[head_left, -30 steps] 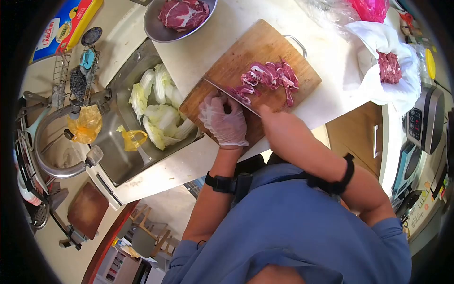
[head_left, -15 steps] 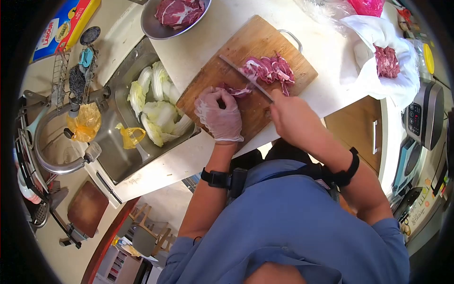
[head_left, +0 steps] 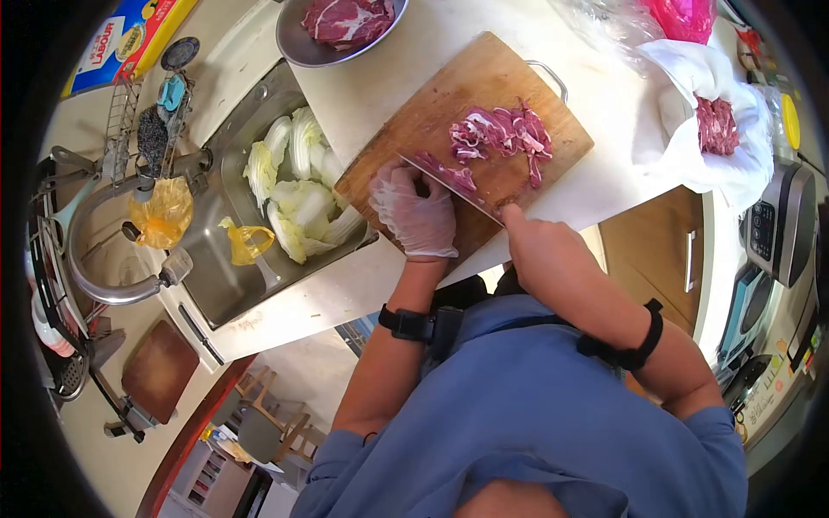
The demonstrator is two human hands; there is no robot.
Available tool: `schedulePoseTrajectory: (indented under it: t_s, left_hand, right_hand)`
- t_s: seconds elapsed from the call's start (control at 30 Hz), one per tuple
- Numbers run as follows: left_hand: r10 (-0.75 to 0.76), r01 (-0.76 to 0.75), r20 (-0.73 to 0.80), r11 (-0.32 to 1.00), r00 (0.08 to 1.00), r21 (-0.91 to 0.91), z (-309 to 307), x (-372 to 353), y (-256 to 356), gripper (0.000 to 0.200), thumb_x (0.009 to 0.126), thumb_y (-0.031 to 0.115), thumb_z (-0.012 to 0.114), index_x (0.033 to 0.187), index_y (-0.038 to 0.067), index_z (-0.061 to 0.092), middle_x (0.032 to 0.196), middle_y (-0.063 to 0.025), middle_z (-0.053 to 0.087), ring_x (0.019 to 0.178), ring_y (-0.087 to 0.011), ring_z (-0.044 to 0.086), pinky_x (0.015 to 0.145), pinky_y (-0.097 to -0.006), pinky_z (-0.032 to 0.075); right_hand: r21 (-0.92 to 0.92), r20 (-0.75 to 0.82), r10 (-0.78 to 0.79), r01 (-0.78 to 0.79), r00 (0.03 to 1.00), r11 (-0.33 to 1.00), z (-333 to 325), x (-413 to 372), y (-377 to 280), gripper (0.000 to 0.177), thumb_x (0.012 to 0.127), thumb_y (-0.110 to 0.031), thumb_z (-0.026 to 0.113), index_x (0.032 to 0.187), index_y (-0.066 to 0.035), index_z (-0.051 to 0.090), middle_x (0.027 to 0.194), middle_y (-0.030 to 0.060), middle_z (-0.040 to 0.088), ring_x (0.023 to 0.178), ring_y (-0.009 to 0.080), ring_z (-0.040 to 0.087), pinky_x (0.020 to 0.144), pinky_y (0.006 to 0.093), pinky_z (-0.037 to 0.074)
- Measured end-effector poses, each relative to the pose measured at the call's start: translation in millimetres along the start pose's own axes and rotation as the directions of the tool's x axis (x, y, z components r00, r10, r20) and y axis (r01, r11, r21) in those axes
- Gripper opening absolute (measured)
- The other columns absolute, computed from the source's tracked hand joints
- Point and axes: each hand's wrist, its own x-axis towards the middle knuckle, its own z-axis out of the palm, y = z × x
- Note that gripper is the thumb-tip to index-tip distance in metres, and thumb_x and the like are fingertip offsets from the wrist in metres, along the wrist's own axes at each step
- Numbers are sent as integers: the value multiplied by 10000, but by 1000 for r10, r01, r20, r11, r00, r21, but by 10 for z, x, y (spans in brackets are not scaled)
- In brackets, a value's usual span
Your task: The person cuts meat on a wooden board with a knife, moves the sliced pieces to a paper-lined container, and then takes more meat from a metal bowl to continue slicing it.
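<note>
A wooden cutting board (head_left: pixel 389 142) lies on the counter with a pile of sliced raw meat (head_left: pixel 509 138) on it. My right hand (head_left: pixel 546 250), bare, is closed around the handle of a kitchen knife (head_left: pixel 471 204). Its blade rests low over the board, along a strip of meat (head_left: pixel 458 178) on the far side. Close by on the near side is my left hand (head_left: pixel 414 211) in a clear plastic glove. Its fingers are curled down at the board, and what lies under them is hidden.
At the back, a metal bowl (head_left: pixel 292 45) holds a large piece of meat (head_left: pixel 345 22). Cabbage pieces (head_left: pixel 298 207) sit in the sink (head_left: pixel 207 289) on the left. A white bag (head_left: pixel 743 177) with meat stands at the right, near a pink bag (head_left: pixel 682 17).
The knife has come down and toward me, nearer my gloved left hand. A meat strip now lies along the blade's far side. The whole view has shifted slightly.
</note>
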Motion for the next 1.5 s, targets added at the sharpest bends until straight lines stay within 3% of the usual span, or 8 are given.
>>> schedulePoseTrajectory:
  t_s: [0.47,0.67,0.87,1.03,1.23,1.3,1.4,1.5]
  left_hand:
    - [34,-34,23,999,999,10,-22,14,3,274,744,209,783,915,80,612,1040,-102,596,1003,-338,516,875,-480,365]
    - [18,-19,50,1000,999,24,-18,11,-28,216,746,151,764,835,86,579,996,-102,600,966,-340,524,850,-482,374]
    - [104,-103,-40,994,994,33,33,37,-20,179,747,101,736,755,88,559,926,-113,604,918,-342,533,806,-472,383]
    - [94,-103,110,992,989,78,-51,48,34,152,764,74,711,752,75,559,926,-130,604,932,-354,535,807,-482,387]
    - [119,-118,-34,992,992,34,17,-5,-66,115,831,96,699,853,50,596,912,-125,600,915,-356,552,820,-476,423]
    - [35,-57,-134,985,990,-162,13,32,8,91,814,82,708,842,59,624,945,-136,619,945,-363,555,821,-490,409]
    - [6,-14,-44,983,999,-182,-53,76,189,94,825,94,712,903,82,661,948,-118,618,947,-347,558,825,-481,408]
    - [84,-84,13,994,996,74,-3,79,102,143,818,91,713,957,116,687,967,-102,627,950,-329,560,833,-472,406]
  right_hand:
    - [7,15,54,-54,998,999,130,132,-32,209,825,30,531,1022,35,461,742,272,647,716,456,660,631,532,529]
    - [-23,-139,-15,12,990,1000,272,564,-151,141,859,-11,536,982,32,483,727,247,664,725,428,692,629,518,550]
    - [19,74,114,-116,991,993,144,160,29,203,833,7,555,1014,48,474,745,283,651,720,461,669,642,552,530]
    - [66,-213,-26,41,977,997,285,785,-139,170,848,-21,559,988,43,486,770,285,656,720,473,665,640,555,528]
    - [52,-42,84,-82,996,995,130,436,55,160,838,-19,571,972,58,533,801,297,673,797,466,688,703,533,556]
    - [60,-46,82,-80,996,995,116,417,61,165,832,-14,573,972,60,529,804,302,670,797,471,685,702,535,554]
    - [85,-70,81,-75,994,994,167,399,63,170,824,-7,574,971,62,522,805,306,666,793,477,680,700,540,549]
    - [83,-96,66,-58,993,995,191,379,28,176,817,-4,578,968,61,514,804,301,664,786,478,677,695,542,546]
